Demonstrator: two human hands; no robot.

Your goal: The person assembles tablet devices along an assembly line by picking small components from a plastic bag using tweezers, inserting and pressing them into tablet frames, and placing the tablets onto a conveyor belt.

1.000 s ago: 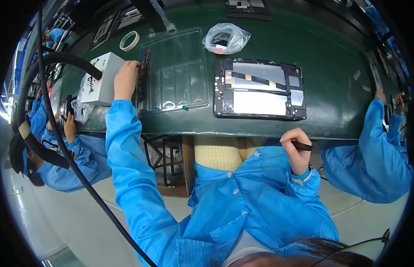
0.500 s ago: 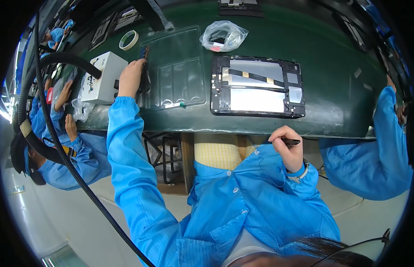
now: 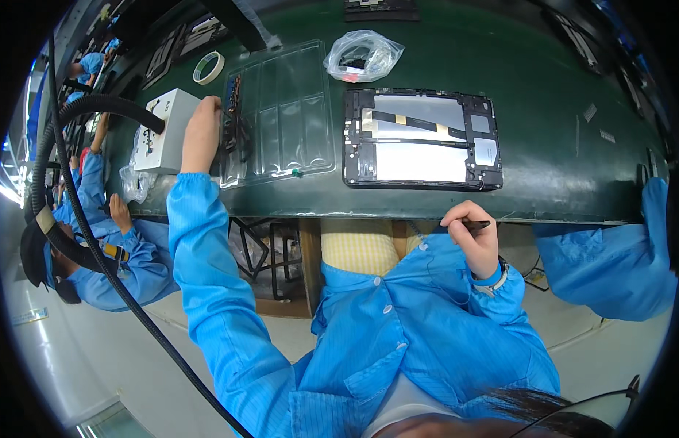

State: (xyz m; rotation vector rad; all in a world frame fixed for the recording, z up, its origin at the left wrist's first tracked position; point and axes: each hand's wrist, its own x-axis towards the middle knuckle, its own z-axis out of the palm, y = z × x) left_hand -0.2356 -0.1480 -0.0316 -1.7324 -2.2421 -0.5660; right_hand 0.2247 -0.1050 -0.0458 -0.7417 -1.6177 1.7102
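Observation:
My left hand (image 3: 201, 136) reaches over the gap between a white box (image 3: 167, 131) and a clear plastic tray (image 3: 284, 120). Its fingers are mostly hidden beneath the back of the hand, so I cannot see whether it holds anything. Just to its right, dark strip-like parts (image 3: 234, 109) lie along the tray's left side. Near the table's front edge, my right hand (image 3: 472, 237) is closed round a slim black tool (image 3: 476, 225); its exact kind is not clear. Ahead of this hand rests an opened tablet (image 3: 421, 165), with silver battery panels and a dark ribbon cable showing.
A clear plastic bag (image 3: 364, 56) with small parts and a tape roll (image 3: 209, 68) lie farther back on the green table (image 3: 551, 146). A black hose (image 3: 120, 104) arches over the white box. Co-workers in blue sit left and right.
My left hand has shifted left, away from the dark strips toward the white box. My right hand stays nearly in place with the black tool. The right-hand co-worker's arm has moved.

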